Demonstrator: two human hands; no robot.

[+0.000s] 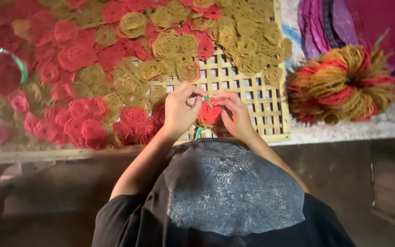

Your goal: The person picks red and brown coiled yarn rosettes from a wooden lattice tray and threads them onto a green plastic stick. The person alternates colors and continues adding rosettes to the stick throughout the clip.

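Over the near edge of a woven bamboo tray (270, 120), both hands are bunched up around one small red noodle-like disc (210, 114). Left hand (179, 111) has its fingers curled in tight, pinching the disc's left side along with a thin green strip (208, 102) that pokes up between the thumbs. Right hand (236, 114) is curled the same way, gripping the disc from the right, so the disc sits squeezed between the two hands just above the tray's front rim. More green strip (199, 133) hangs down below the left hand.

Spread across the tray is a big heap of the same lacy discs, red ones (76, 57) mostly to the left and yellow ones (248, 41) toward the back right. Off to the right, well apart from the hands, a tied bundle (344, 84) of mixed red and yellow discs lies on the grey worktop (344, 130), next to some purple sheets (325, 23).
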